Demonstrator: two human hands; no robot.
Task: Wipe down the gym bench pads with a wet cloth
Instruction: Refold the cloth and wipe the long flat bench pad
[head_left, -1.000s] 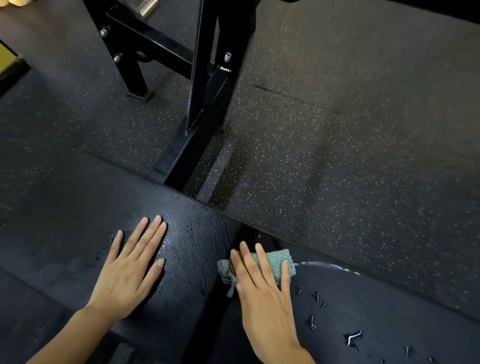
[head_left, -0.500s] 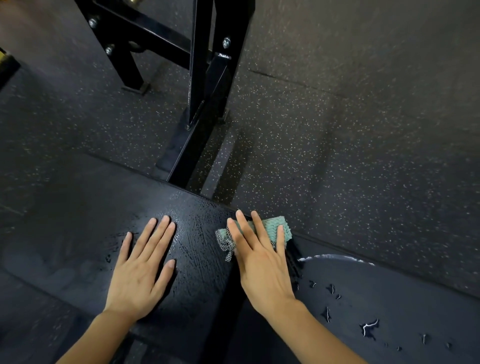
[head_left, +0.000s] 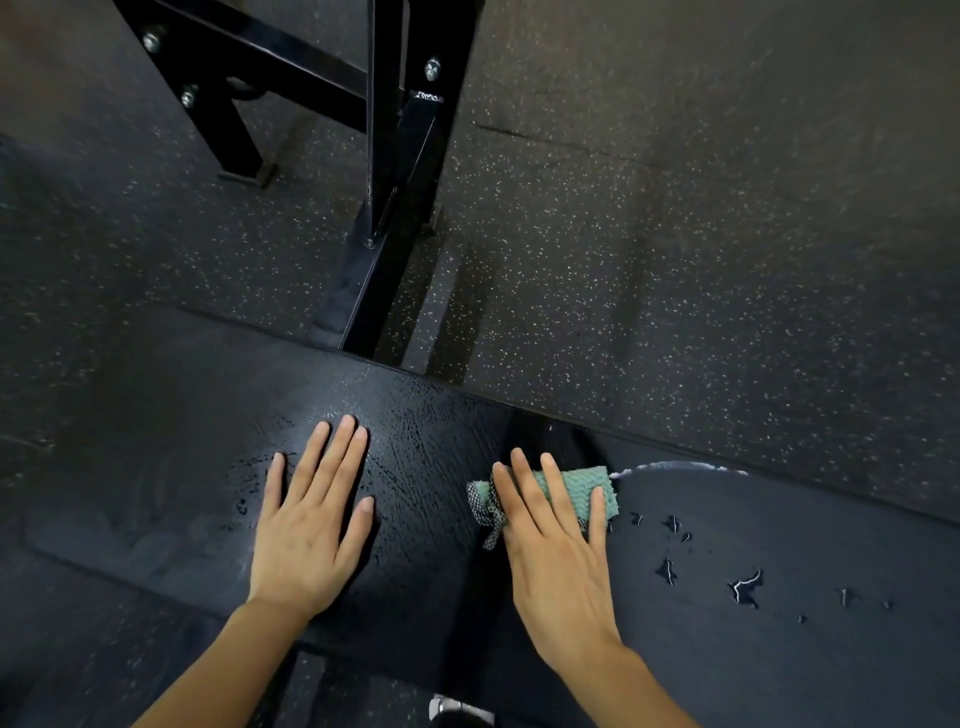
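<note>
So the left hand (head_left: 306, 525) is planted flat, fingers straight and a bit spread, on the wet-looking left pad (head_left: 426, 441). My guess is it's just there to brace the body and keep that pad from rocking. The right hand (head_left: 558, 561) is flat too, fingers straight, pressing the folded teal cloth (head_left: 586, 480) down rather than gripping it, which makes sense since a flat palm spreads the pressure for scrubbing. The cloth sits under the right fingertips, right at the dark gap (head_left: 524, 431) between the two pads, with a frayed corner poking out on the thumb side. The right pad (head_left: 779, 545), out past the right hand's little finger, has torn spots (head_left: 745, 584) (worn vinyl by the look of it, can't say for sure) and looks mostly dry, so I'd say that pad still needs doing. Compared with half a second ago, the right hand and cloth have slid back from the pad's far edge toward the body, so it reads as a back-and-forth stroke along the seam. The left hand hasn't budged.
</note>
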